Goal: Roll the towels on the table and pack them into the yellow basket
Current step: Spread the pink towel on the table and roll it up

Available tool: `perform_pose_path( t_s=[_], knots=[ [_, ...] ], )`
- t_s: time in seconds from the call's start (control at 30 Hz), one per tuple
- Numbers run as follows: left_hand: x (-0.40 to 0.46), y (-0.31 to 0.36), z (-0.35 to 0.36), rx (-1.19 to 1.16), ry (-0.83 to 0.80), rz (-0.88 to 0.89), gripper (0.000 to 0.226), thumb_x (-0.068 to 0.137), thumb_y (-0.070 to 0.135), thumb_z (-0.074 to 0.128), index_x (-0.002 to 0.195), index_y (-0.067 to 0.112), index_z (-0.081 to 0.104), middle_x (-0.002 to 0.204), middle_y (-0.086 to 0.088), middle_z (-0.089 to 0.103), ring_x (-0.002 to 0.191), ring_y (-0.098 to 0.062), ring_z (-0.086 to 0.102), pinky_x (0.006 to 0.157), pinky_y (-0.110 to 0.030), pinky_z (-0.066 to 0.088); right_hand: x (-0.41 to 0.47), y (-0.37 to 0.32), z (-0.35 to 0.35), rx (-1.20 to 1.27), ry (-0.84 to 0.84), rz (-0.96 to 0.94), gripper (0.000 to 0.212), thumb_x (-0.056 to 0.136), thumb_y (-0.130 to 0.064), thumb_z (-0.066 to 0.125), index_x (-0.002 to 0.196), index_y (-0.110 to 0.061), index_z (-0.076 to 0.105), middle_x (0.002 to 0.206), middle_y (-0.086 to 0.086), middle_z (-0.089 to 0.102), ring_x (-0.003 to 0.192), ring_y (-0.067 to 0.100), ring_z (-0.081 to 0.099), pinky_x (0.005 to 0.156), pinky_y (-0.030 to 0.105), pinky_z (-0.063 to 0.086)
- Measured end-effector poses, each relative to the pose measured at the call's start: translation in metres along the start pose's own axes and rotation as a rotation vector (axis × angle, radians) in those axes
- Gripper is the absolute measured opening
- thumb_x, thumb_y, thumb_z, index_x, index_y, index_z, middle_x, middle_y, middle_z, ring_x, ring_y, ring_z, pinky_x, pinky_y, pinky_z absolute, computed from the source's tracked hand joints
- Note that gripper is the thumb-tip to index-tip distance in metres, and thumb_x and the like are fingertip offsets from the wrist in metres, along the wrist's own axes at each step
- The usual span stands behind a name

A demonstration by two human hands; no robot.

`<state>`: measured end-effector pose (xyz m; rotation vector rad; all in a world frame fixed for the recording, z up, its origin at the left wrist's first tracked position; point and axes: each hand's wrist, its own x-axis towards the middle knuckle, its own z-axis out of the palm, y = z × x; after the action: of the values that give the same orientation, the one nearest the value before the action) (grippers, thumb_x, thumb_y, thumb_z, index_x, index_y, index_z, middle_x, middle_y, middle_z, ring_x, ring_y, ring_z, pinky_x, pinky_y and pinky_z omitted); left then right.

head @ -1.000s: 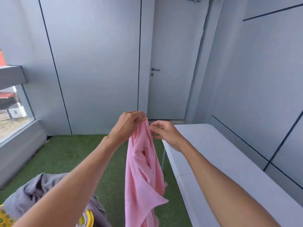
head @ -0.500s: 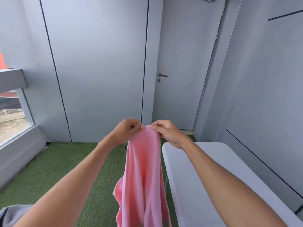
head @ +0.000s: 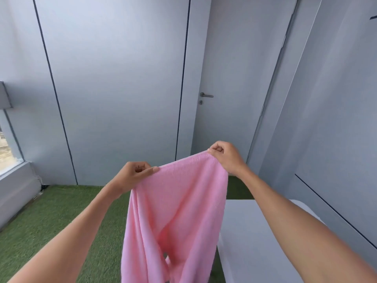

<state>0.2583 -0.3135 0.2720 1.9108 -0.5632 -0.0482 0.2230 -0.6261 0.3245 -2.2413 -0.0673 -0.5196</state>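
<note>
A pink towel [head: 179,207] hangs in the air in front of me, held by its top edge. My left hand [head: 134,175] pinches the left end of that edge. My right hand [head: 225,157] pinches the right end, a little higher and farther away. The edge is stretched between both hands and the cloth falls in folds out of the bottom of the view. The yellow basket is out of sight.
A white table [head: 251,237] stands at the right, its left edge just behind the towel. Green artificial turf [head: 53,217] covers the floor. A grey wall and a closed door with a handle [head: 206,96] are ahead.
My hands have moved apart along the towel's top edge, spreading it wide. The view has tilted up, and the basket with grey cloth has left the frame.
</note>
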Motion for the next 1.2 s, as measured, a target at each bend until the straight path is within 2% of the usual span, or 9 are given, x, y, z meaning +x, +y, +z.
perform_pose_path(
  t_s=[0.2,0.3,0.43,0.57,0.73,0.83,0.97,1.07,1.2],
  knots=[
    [0.122,0.037,-0.009,0.063,-0.109,0.154,0.028,0.085,0.034,0.071,0.074,0.008,0.069,0.061,-0.001,0.048,0.054,-0.011,0.036,0.050,-0.020,0.028,0.072,0.013,0.042,0.125,-0.485,0.195,0.022,0.089,-0.044,0.064,0.107,-0.032,0.068,0.107,0.007,0.069,0.094,0.012,0.064,0.085,0.030,0.052],
    [0.170,0.037,0.005,0.151,-0.190,0.187,0.024,0.084,0.032,0.073,0.073,0.010,0.071,0.059,0.004,0.052,0.051,-0.007,0.036,0.050,-0.017,0.028,0.107,0.019,0.068,0.328,-0.567,0.222,0.029,0.092,-0.033,0.063,0.118,-0.019,0.065,0.122,0.009,0.065,0.112,0.018,0.061,0.098,0.036,0.049],
    [0.222,0.015,0.004,0.114,-0.184,0.159,0.034,0.086,0.036,0.070,0.073,0.005,0.067,0.059,-0.002,0.048,0.051,-0.010,0.034,0.048,-0.018,0.028,0.152,0.040,0.068,0.490,-0.432,0.170,0.021,0.095,-0.023,0.060,0.102,-0.005,0.067,0.099,0.010,0.069,0.096,0.020,0.064,0.097,0.037,0.050],
    [0.273,-0.015,0.006,0.060,-0.174,0.120,0.051,0.085,0.043,0.069,0.072,-0.004,0.054,0.063,-0.003,0.037,0.057,-0.014,0.032,0.049,-0.020,0.025,0.207,0.073,0.052,0.374,-0.174,0.127,0.018,0.096,-0.022,0.057,0.096,-0.009,0.068,0.087,0.002,0.068,0.081,0.010,0.060,0.077,0.027,0.049],
    [0.352,-0.058,-0.021,0.050,-0.050,0.072,0.048,0.087,0.042,0.065,0.074,-0.002,0.055,0.067,-0.004,0.039,0.064,-0.016,0.034,0.049,-0.020,0.024,0.274,0.163,0.000,0.136,0.200,0.217,0.014,0.095,-0.023,0.057,0.087,-0.021,0.068,0.084,-0.006,0.067,0.078,0.007,0.058,0.076,0.026,0.043],
    [0.412,-0.043,-0.010,0.049,-0.056,0.137,0.040,0.088,0.038,0.065,0.068,0.006,0.057,0.062,0.000,0.039,0.059,-0.016,0.033,0.047,-0.018,0.024,0.314,0.187,0.003,0.065,-0.060,0.238,0.012,0.094,-0.029,0.060,0.096,-0.022,0.070,0.092,-0.007,0.071,0.084,0.006,0.065,0.079,0.027,0.046],
    [0.490,-0.008,0.042,0.092,-0.181,0.243,0.034,0.087,0.030,0.070,0.066,0.004,0.060,0.054,0.005,0.038,0.049,-0.008,0.028,0.046,-0.018,0.023,0.380,0.186,0.035,0.298,-0.493,0.166,0.035,0.094,-0.036,0.059,0.127,-0.025,0.059,0.122,-0.005,0.065,0.113,0.009,0.061,0.096,0.031,0.050],
    [0.532,-0.013,0.066,0.118,-0.243,0.259,0.032,0.084,0.031,0.072,0.072,0.002,0.067,0.058,-0.002,0.043,0.051,-0.009,0.029,0.048,-0.019,0.023,0.423,0.192,0.037,0.432,-0.547,0.121,0.026,0.093,-0.020,0.062,0.114,-0.005,0.065,0.107,0.005,0.068,0.102,0.018,0.063,0.099,0.039,0.049],
    [0.562,-0.037,0.067,0.059,-0.237,0.169,0.036,0.080,0.041,0.073,0.067,0.008,0.065,0.060,-0.004,0.040,0.055,-0.015,0.030,0.048,-0.021,0.022,0.455,0.219,0.024,0.384,-0.450,0.078,0.018,0.092,-0.019,0.064,0.098,-0.004,0.069,0.091,0.009,0.070,0.087,0.018,0.063,0.087,0.030,0.052]
  ],
)
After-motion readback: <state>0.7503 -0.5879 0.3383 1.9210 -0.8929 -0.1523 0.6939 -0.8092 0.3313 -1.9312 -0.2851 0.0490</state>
